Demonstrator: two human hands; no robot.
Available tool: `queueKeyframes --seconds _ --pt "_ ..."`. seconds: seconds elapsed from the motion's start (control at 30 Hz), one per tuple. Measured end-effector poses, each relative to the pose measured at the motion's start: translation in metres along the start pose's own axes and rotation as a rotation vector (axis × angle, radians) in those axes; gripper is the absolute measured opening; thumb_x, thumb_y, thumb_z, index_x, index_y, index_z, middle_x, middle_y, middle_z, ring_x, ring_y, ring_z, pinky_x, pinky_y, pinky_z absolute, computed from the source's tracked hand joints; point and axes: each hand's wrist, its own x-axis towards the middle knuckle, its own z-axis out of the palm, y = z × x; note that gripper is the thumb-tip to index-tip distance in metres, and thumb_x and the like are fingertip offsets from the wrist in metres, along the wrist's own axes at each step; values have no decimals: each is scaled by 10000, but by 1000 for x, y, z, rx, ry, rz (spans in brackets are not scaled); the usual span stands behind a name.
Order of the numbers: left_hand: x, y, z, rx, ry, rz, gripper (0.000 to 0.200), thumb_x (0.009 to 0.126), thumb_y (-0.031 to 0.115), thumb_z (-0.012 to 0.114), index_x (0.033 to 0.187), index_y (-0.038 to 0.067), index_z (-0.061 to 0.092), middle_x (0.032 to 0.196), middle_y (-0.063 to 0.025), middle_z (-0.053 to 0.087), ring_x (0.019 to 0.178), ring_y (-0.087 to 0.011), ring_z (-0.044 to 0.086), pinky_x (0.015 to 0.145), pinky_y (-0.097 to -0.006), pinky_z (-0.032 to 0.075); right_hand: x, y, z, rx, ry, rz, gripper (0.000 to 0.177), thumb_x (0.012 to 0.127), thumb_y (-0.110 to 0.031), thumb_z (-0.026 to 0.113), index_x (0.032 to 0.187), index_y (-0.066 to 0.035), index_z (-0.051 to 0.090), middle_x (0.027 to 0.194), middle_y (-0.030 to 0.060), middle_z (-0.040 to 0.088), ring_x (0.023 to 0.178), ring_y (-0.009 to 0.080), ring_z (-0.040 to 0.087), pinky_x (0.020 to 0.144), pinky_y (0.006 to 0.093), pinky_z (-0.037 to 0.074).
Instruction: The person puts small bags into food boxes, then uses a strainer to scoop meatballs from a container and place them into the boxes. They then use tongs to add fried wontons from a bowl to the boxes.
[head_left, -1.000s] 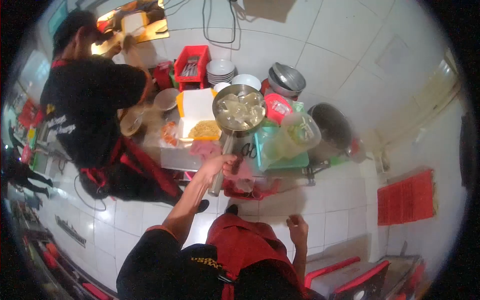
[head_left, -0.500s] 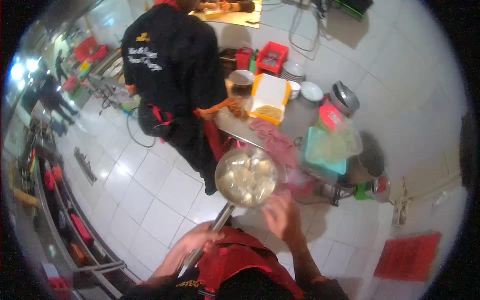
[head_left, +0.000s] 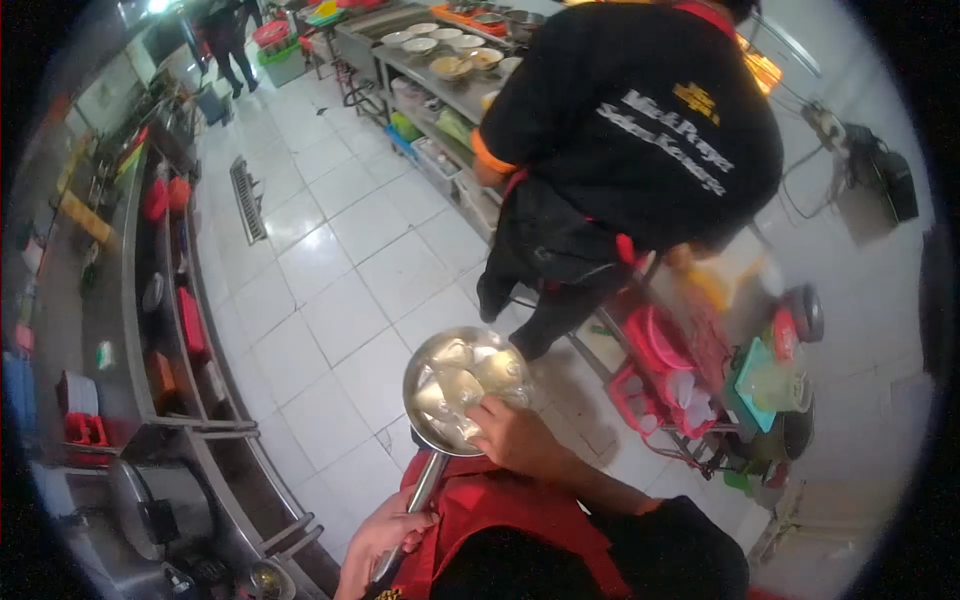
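My left hand (head_left: 390, 535) is wrapped around the metal handle of a frying pan (head_left: 412, 395), held level in front of my red apron. Several pale, shiny pieces (head_left: 458, 388) fill the pan; they look like small clear plastic packets, but their contents are not plain. My right hand (head_left: 512, 438) reaches over the pan's right rim, its bent fingers down on the pieces. Whatever the fingertips pinch is hidden.
A co-worker in black (head_left: 640, 130) bends over a table just ahead on the right. Beside them are a pink basket (head_left: 655, 335) and a turquoise container (head_left: 755, 385). Plates stand on a steel counter (head_left: 375, 45) beyond. A steel counter (head_left: 110, 330) runs along the left, with a pot (head_left: 160, 505).
My view has swung left. My right hand has moved from beside the pan to inside it. The co-worker now appears closer on the right, bending over the table.
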Motion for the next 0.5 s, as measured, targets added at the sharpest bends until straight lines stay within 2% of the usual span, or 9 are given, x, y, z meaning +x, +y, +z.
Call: queueKeyframes --seconds 0.07,0.1,0.13,0.2,0.23,0.3,0.33,0.4,0.5 --pt "-19 13 -37 -44 58 90 267 860 40 624 1076 67 471 610 9 446 435 -75 417 399 -235 325 49 -14 22 -145 -84 39 295 815 -163 676 1053 -30 563 961 167 577 799 357 656 668 438 550" --pt "-24 17 -56 -40 60 90 267 860 40 624 1076 67 471 610 9 446 435 -75 417 399 -235 325 71 -18 35 -166 -172 87 320 831 -238 693 1070 -51 589 968 135 593 876 331 643 719 439 543" --pt "-28 19 -74 -68 103 83 254 850 34 627 1042 71 465 609 8 446 429 -81 414 393 -241 324 94 -18 51 -165 -165 91 320 831 -238 693 1070 -51 589 968 135 593 876 331 643 719 439 543" --pt "-28 25 -86 -78 142 53 243 841 28 630 1008 74 459 608 7 446 424 -88 412 388 -247 322 118 -9 77 -177 -129 -49 252 824 -210 672 989 -33 600 898 133 602 834 321 645 693 425 539" --pt "-32 35 -94 -99 194 47 239 835 22 629 1000 70 461 609 6 446 421 -91 408 382 -251 318 136 -14 83 -177 -113 -26 252 824 -210 672 989 -33 600 898 133 602 834 321 645 693 425 539" --pt "-32 46 -115 -124 206 85 217 826 11 620 964 68 462 616 1 459 417 -87 398 369 -251 316 165 -22 92 -237 17 -141 157 805 -163 620 878 -24 607 809 131 608 776 304 647 667 409 532" --pt "-27 47 -125 -100 187 65 217 826 11 620 964 68 462 616 1 459 417 -87 398 369 -251 316 175 -20 102 -239 30 -108 157 805 -163 620 878 -24 607 809 131 608 776 304 647 667 409 532" --pt "-19 56 -144 -97 266 110 220 819 14 631 956 69 469 627 -5 481 418 -79 401 367 -245 322 203 -11 117 -409 51 -188 132 777 -155 588 804 -27 613 765 129 616 727 287 646 645 404 525" --pt "-3 89 -158 -2 274 146 183 824 39 641 924 57 489 622 -7 493 419 -76 404 374 -241 336 232 4 106 -356 86 -113 142 744 -158 593 771 -25 633 752 140 624 711 277 645 643 408 525"
